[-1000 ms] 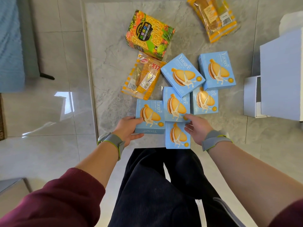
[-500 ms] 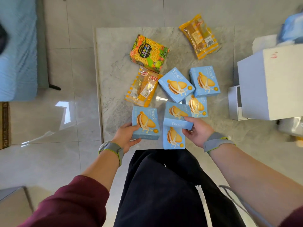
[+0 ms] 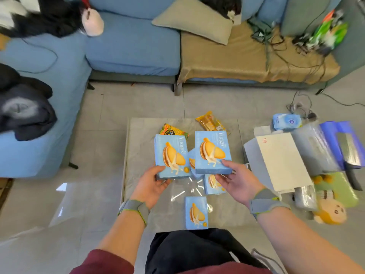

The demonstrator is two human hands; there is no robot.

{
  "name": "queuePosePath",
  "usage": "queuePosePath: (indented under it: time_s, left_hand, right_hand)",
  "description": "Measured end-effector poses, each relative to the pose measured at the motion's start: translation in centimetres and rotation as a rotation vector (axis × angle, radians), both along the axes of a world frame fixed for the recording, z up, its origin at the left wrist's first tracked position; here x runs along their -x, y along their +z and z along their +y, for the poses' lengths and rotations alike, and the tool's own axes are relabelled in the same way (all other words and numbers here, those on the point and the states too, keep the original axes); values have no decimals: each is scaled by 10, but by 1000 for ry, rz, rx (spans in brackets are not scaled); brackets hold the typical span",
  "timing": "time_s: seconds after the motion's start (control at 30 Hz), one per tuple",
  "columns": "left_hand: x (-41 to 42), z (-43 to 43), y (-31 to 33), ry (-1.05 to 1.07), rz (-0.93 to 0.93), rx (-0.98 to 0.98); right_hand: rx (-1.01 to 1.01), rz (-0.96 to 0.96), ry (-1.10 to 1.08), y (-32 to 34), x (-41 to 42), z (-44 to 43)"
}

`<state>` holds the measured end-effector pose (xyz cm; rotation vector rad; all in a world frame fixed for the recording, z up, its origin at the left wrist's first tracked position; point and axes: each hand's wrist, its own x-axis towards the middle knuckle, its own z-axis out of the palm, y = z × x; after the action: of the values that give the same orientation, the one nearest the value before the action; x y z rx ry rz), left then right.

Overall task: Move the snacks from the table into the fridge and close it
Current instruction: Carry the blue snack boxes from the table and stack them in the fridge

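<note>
Head view: grips a blue biscuit box [image 3: 171, 155] in the left hand [image 3: 152, 186], fingers curled beneath; clamps a second box [image 3: 212, 152] in the right hand [image 3: 239, 181]. Holds both at frame centre above the marble table [image 3: 138, 155], probably to carry two per trip.

We see bright, even daylight, glare streaks on the glossy counter [image 3: 183, 191], motion blur and wide-angle bending at the edges.

The left part of the table [image 3: 138, 155] lay open, while a white box [image 3: 282, 161] stood just beside its right edge and blue snack boxes [image 3: 196, 212] lay across the middle.
</note>
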<state>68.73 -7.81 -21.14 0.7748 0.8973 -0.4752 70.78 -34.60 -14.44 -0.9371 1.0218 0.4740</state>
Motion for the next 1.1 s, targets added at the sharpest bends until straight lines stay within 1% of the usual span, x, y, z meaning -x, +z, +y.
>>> queuePosePath:
  time_s: [0.2, 0.4, 0.5, 0.53, 0.67, 0.8, 0.9, 1.1]
  left_hand:
    - [-20, -5, 74, 87, -131, 87]
    - [-20, -20, 128, 98, -288, 109]
    - [-18, -35, 147, 73, -346, 96]
    - [-9, -51, 163, 72, -388, 72]
    - [3, -70, 183, 68, -471, 35]
    - [43, -119, 210, 70, -518, 0]
    - [78, -145, 224, 100, -530, -13]
    - [154, -157, 246, 192, -560, -109]
  right_hand:
    - [-67, -167, 13, 65, -20, -7]
    - [-83, -281, 55, 110, -27, -24]
    - [-101, -337, 68, 132, -24, -36]
    - [-123, -376, 75, 147, -12, -51]
    - [-134, -442, 99, 163, 5, -67]
    - [-174, -542, 106, 180, 45, -112]
    - [-236, -578, 110, 185, 74, -133]
    - [-340, -605, 141, 187, 123, -146]
